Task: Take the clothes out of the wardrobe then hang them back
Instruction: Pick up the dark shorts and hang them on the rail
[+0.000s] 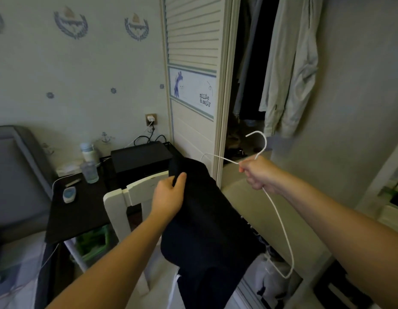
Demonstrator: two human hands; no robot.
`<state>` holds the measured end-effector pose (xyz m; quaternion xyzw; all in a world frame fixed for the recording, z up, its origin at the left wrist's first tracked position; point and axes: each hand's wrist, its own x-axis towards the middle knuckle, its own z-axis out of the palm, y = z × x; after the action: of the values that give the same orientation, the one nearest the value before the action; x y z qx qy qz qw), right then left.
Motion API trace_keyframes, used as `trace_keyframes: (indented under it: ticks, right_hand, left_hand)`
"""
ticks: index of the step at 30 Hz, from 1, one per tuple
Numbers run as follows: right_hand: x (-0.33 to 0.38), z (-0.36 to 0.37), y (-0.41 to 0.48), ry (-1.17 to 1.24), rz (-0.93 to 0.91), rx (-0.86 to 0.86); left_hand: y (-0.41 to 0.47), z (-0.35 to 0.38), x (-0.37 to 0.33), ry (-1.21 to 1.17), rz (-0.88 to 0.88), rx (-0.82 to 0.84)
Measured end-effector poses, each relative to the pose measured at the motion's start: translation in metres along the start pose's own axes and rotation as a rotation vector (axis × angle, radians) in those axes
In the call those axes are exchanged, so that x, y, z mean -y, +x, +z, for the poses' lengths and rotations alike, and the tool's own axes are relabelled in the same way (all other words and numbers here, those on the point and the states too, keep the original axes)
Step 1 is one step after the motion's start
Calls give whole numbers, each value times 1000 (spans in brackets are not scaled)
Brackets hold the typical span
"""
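- Head view: the left hand (169, 197) pinches the top edge of the dark garment (207, 219), thumb in front and fingers hidden behind the cloth.
- The right hand (258, 172) is closed in a fist around the neck of the white wire hanger (265, 141), just beside the garment and in front of the open wardrobe (251, 63).
- I judge that the step is to put the garment on the hanger.
- Slide one hanger arm into the opening first, keep the cloth taut, and keep the hook upright.
- A thin wire lets cloth slip off, so centre the garment.
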<state>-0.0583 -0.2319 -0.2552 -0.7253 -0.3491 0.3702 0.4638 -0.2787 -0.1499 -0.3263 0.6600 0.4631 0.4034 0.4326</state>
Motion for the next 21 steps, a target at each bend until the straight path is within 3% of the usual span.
trace_keyframes:
  ticks: [5,8,10,12,15,21]
  right_hand:
    - [46,5,-13,41,-68,145]
    - [66,16,-18,47,-77,231]
    - [78,22,-18,61,-65,254]
    - [89,25,-19,109,-34,265]
    - [101,23,-21,172,7,262]
    - [108,16,-21,168,-6,214]
  left_hand:
    - [-10,-5,60,263,-295,192]
    - [-21,10,70,436,-214,144]
    - [-31,22,58,323,-53,60]
    - [-42,36,37,134,35,193]
    - [-53,52,6,-71,-35,391]
    - [-45,75,-27,-73,-25,338]
